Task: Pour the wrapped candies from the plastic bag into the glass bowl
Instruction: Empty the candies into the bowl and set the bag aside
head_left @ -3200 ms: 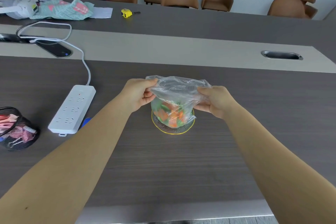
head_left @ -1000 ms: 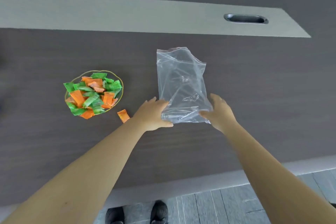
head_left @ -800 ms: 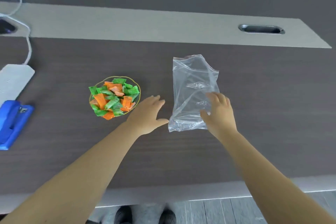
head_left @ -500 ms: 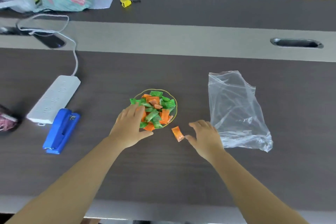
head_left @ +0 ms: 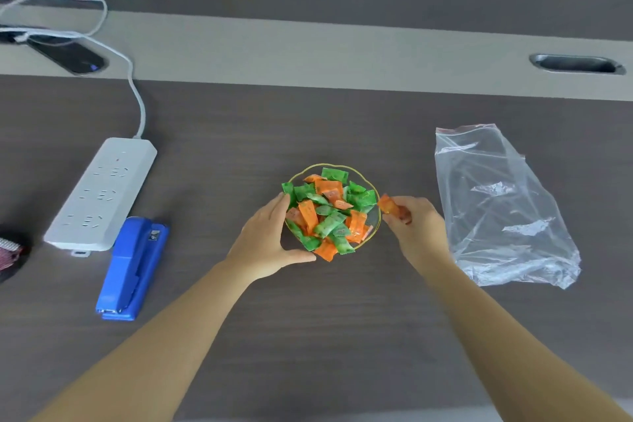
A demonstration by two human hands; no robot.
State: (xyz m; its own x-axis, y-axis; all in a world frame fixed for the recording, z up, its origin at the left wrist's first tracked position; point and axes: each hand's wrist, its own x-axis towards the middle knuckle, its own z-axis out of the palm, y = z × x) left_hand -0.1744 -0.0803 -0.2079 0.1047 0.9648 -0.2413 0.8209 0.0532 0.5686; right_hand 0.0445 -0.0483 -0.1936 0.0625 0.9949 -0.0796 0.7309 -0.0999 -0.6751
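Cupped a round, gold-rimmed glass bowl (head_left: 376,216) loosely with the open left hand (head_left: 267,240), heaped with crinkly green and orange candies (head_left: 325,212). Pinched one orange candy (head_left: 392,208) in the right hand (head_left: 416,228) beside the rim. Lay flat and crumpled rightward, clear bag (head_left: 500,205).

— Where are the sweets?
— Heaped in the bowl (head_left: 376,216); the left hand (head_left: 267,238) cups its side.
— And the right hand (head_left: 416,226)?
— Pinching one orange sweet (head_left: 390,206) beside the rim. The bag (head_left: 496,205) lies flat on the worktop (head_left: 308,319).
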